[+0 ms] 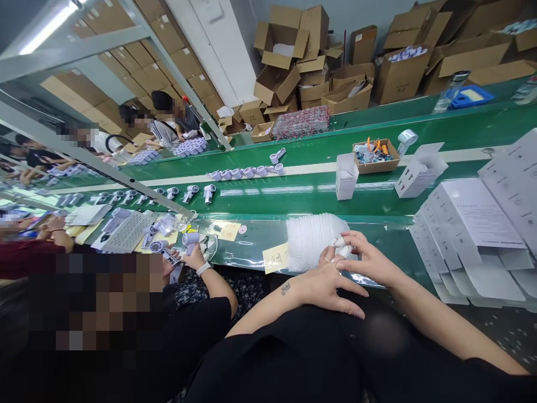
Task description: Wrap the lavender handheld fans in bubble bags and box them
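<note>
My left hand (331,285) is over the table's front edge with its fingers spread. Small white soft pieces (340,243) are at the tips of one or two of its fingers, looking like finger covers; their exact kind is unclear. My right hand (373,260) comes in from the right and pinches this white material between thumb and fingers, touching my left hand's fingertips. Just behind both hands lies a stack of clear bubble-wrap bags (312,240), partly hidden by the fingers. A yellow paper note (276,258) with handwriting sticks out beside the stack.
Flat white printed boxes (457,235) are piled at right. Two upright white boxes, one here (347,176), and a carton of parts (376,157) stand on the green conveyor (251,196). Handheld fans (247,172) line it. At left, a co-worker's hand (195,254) holds a fan.
</note>
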`<state>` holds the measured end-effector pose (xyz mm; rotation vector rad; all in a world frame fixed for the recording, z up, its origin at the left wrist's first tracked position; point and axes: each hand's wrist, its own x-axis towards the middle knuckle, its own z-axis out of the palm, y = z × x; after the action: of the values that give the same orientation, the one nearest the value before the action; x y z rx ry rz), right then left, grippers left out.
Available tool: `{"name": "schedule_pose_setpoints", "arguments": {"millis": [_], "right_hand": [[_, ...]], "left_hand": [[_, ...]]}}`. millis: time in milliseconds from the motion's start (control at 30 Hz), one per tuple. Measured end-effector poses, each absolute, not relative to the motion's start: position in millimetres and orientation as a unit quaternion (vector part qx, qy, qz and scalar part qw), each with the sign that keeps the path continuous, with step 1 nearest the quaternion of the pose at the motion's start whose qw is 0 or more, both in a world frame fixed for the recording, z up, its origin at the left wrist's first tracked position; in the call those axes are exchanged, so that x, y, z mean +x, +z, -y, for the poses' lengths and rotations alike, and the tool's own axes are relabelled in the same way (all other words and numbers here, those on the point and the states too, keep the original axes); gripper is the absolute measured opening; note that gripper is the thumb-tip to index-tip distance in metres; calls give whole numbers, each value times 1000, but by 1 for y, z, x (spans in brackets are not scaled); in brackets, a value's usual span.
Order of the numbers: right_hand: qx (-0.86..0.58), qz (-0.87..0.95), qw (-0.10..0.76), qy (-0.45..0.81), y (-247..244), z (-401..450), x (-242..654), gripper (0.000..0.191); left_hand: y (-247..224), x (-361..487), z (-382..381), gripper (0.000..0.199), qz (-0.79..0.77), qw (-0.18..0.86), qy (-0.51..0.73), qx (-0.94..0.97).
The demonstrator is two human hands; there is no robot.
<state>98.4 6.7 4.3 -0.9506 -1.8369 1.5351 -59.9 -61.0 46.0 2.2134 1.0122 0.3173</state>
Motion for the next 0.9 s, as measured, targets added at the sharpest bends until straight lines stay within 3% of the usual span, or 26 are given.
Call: {"name": "schedule_pose_setpoints", "arguments": {"millis": [133, 267, 367, 600, 733, 900], "right_hand": [[-308, 509, 362, 717, -7, 8, 87, 43], [-311, 519, 423, 675, -10, 13, 83, 34], [-323, 589, 408, 619, -11, 7, 90, 21], [-257, 702, 263, 610, -9, -5, 114, 29], [-282, 766, 286, 502, -5, -9, 117, 15], [-183, 820, 328, 432, -3, -9, 116, 9]], "left_hand": [[44, -54, 56, 42, -396, 335, 139, 844], [46, -51, 51, 39, -410, 324, 123, 844], [50, -52, 50, 39, -422, 304, 93, 849], [51, -54, 51, 40, -429, 303, 65, 849], [50, -52, 53, 41, -420, 321, 32, 848], [51, -52, 56, 43, -412, 333, 15, 848]]}}
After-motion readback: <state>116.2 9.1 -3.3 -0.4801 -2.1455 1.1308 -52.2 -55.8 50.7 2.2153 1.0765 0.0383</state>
